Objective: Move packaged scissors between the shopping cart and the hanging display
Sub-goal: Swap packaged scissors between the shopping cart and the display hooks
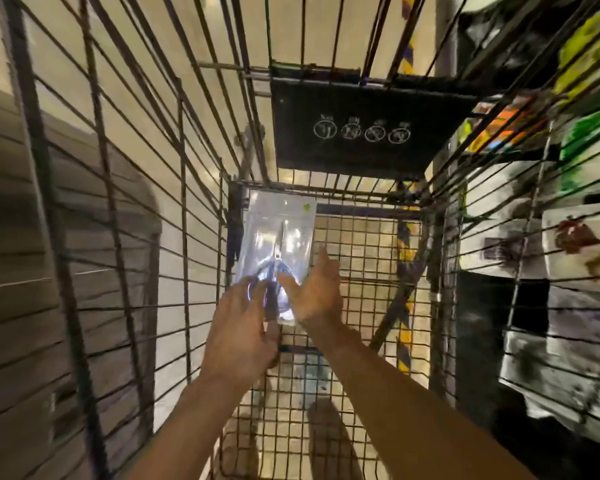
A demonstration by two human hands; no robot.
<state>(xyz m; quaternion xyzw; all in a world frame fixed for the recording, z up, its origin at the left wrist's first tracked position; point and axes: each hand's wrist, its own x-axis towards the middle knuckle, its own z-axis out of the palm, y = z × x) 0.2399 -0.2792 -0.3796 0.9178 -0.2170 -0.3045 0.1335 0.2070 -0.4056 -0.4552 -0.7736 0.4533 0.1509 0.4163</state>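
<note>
Left hand (243, 317) fingers pinch scissors pack (278, 244); right hand (314, 289) fingers spread; cart (184, 237) walls close.

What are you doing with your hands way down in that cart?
A person is reaching both arms down into a wire shopping cart. The left hand has its fingers on the lower end of a clear packet of scissors, which lies at the far end of the cart's mesh floor. The right hand is open beside the packet, at its right edge. Blurry shelves of goods show through the cart's right side. The picture is too smeared to tell how firm the grip is.
</note>
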